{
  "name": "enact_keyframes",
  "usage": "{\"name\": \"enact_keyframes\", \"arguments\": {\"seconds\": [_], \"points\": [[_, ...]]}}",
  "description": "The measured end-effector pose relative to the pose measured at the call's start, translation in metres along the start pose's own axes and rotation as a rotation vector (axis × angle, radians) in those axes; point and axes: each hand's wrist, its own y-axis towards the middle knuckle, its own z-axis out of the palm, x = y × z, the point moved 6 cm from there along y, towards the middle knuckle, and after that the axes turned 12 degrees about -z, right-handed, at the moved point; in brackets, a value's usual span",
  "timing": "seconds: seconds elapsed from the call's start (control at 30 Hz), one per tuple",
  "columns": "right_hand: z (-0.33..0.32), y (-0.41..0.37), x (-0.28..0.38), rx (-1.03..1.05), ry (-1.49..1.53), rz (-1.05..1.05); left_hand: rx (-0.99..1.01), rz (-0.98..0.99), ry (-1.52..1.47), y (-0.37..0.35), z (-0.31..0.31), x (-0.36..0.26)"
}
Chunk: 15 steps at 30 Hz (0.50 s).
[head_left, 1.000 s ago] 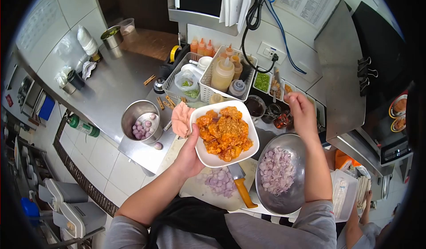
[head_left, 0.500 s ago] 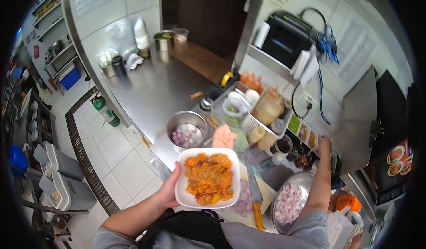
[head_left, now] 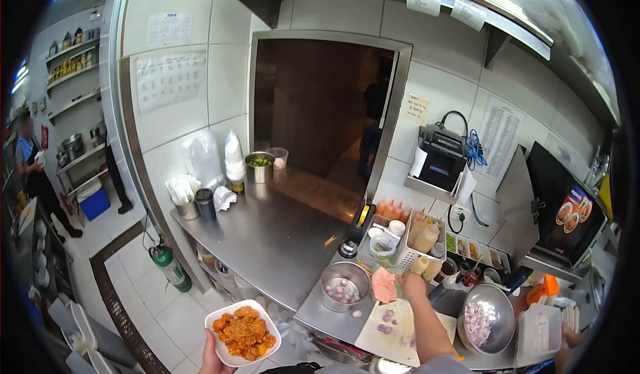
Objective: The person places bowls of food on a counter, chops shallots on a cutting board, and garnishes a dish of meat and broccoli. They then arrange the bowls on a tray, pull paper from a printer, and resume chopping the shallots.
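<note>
Right hand (head_left: 412,285) has moved from condiment tubs (head_left: 473,250) toward pink cloth (head_left: 384,285), grip unclear; left hand (head_left: 212,358), partly cropped, holds a bowl (head_left: 230,359).

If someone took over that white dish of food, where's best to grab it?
The white dish is probably best taken by its raised right rim, coming from the person's right: the left grip has the opposite edge, and food fills the middle.

Bright overall, dim doorway (head_left: 313,101), fisheye-bent edges
</note>
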Motion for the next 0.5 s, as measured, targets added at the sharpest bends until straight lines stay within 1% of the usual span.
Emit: {"name": "enact_keyframes", "arguments": {"seconds": [0.03,0.07,0.1,0.13,0.2,0.23,0.3,0.33,0.37,0.43,0.5], "points": [[0.016,0.01,0.004,-0.011,0.004,0.01,-0.058,-0.012,-0.048,-0.009,-0.011,-0.012],[0.034,0.017,0.005,0.078,-0.097,0.041,-0.094,-0.011,-0.069,-0.015,-0.019,-0.024],[0.056,0.024,-0.001,0.168,-0.195,0.078,-0.085,-0.019,-0.054,-0.02,-0.023,-0.035],[0.091,0.029,-0.026,0.184,-0.206,0.125,-0.098,0.0,-0.059,-0.023,-0.027,-0.046],[0.091,0.024,-0.023,0.148,-0.178,0.168,-0.109,0.068,-0.057,-0.02,-0.042,-0.064],[0.092,0.024,-0.024,0.124,-0.155,0.189,-0.094,0.062,-0.045,-0.016,-0.048,-0.07],[0.11,0.028,-0.041,0.105,-0.145,0.209,-0.051,0.117,-0.07,-0.008,-0.057,-0.082],[0.125,0.03,-0.056,0.102,-0.134,0.213,-0.092,0.118,-0.074,-0.002,-0.064,-0.085],[0.139,0.032,-0.075,0.098,-0.134,0.22,-0.087,0.114,-0.07,0.004,-0.068,-0.087],[0.169,0.04,-0.101,0.262,-0.255,0.124,-0.184,0.063,-0.111,0.017,-0.081,-0.091],[0.176,0.043,-0.106,0.205,-0.235,0.152,-0.174,0.069,-0.094,0.031,-0.079,-0.098]]}}
